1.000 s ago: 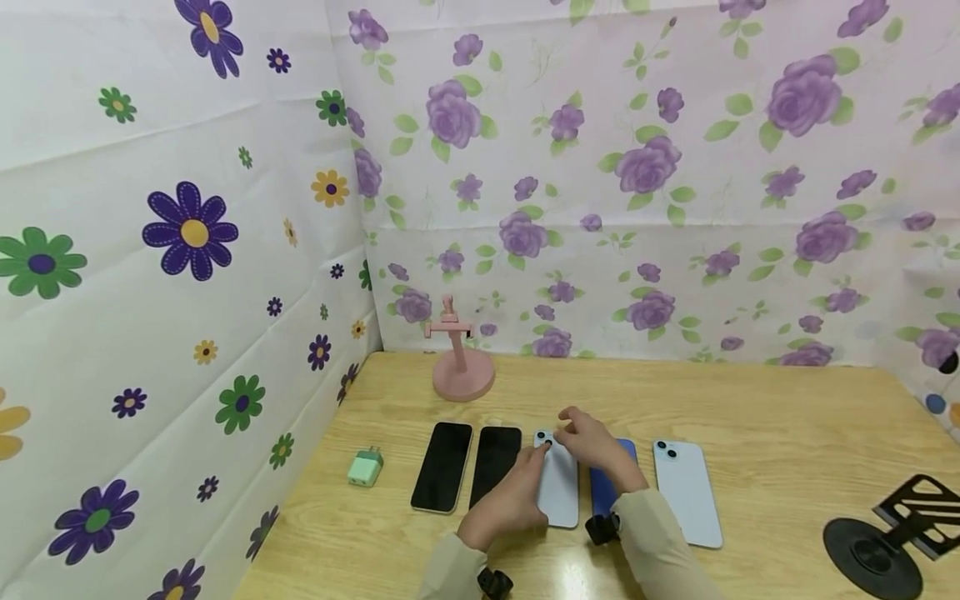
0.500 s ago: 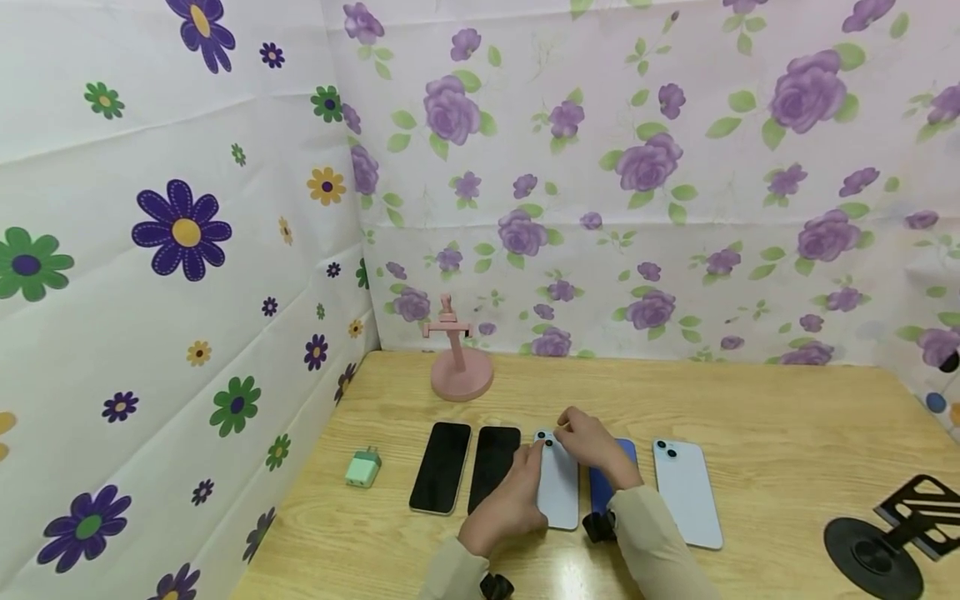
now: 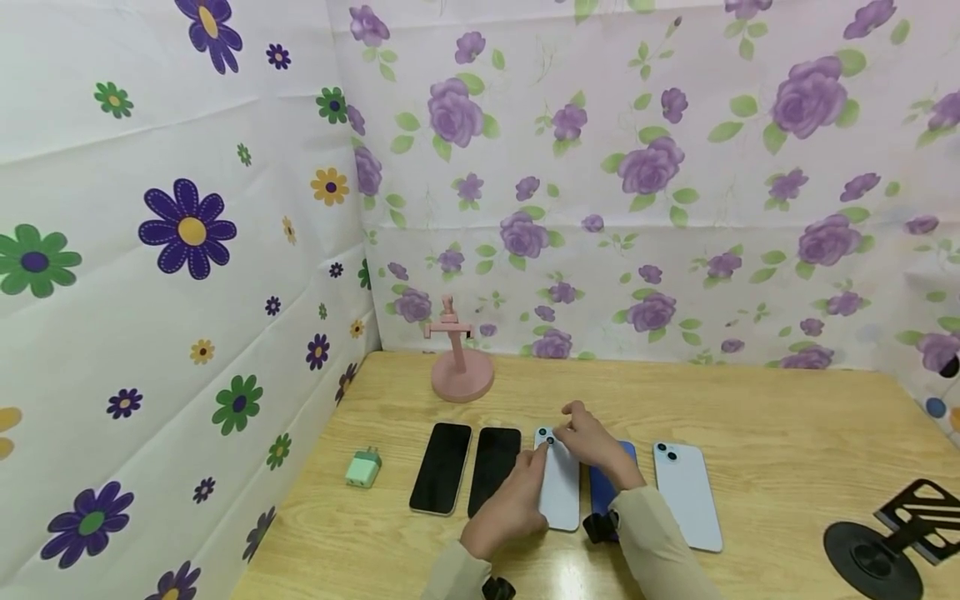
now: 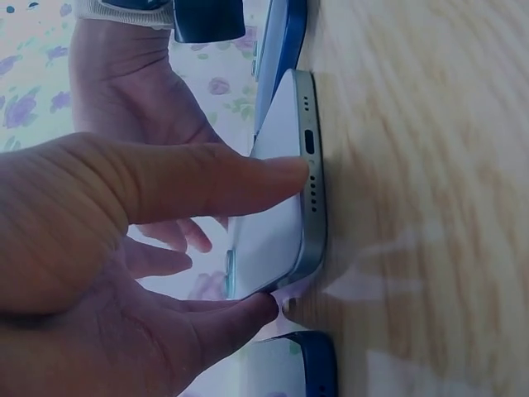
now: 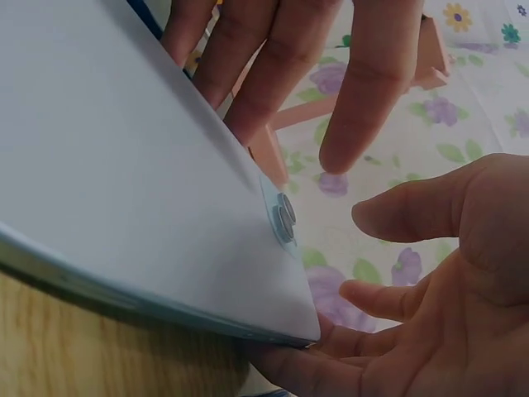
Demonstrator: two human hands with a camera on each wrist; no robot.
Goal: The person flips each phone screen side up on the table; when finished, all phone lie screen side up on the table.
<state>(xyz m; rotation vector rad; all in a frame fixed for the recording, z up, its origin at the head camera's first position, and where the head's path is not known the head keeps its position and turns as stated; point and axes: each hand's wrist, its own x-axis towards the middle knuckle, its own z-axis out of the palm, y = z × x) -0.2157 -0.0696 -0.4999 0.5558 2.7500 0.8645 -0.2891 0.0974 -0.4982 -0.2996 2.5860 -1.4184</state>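
Note:
A light-blue smartphone (image 3: pixel 562 492), camera side up, lies in the middle of a row on the wooden table. My left hand (image 3: pixel 510 500) grips it, thumb across the lower back to the bottom edge by the charging port, fingers along its left edge. At its top right corner is my right hand (image 3: pixel 595 442); in the right wrist view its lower fingers (image 5: pixel 306 368) touch that corner, while thumb and index finger stand apart above. Left of it is a dark-screened phone (image 3: pixel 497 467), partly behind my left hand. Under my right wrist shows a blue phone (image 3: pixel 602 492).
Another dark-screened phone (image 3: pixel 442 467) and a mint-green charger plug (image 3: pixel 363 467) lie to the left. To the right is a second light-blue phone (image 3: pixel 688 500), with a black stand (image 3: pixel 873 558) beyond it. At the back stands a pink phone stand (image 3: pixel 462 377).
My right index finger has lifted slightly off the top of the phone. Otherwise both hands and the phones keep nearly the same places; the head view shifts a little.

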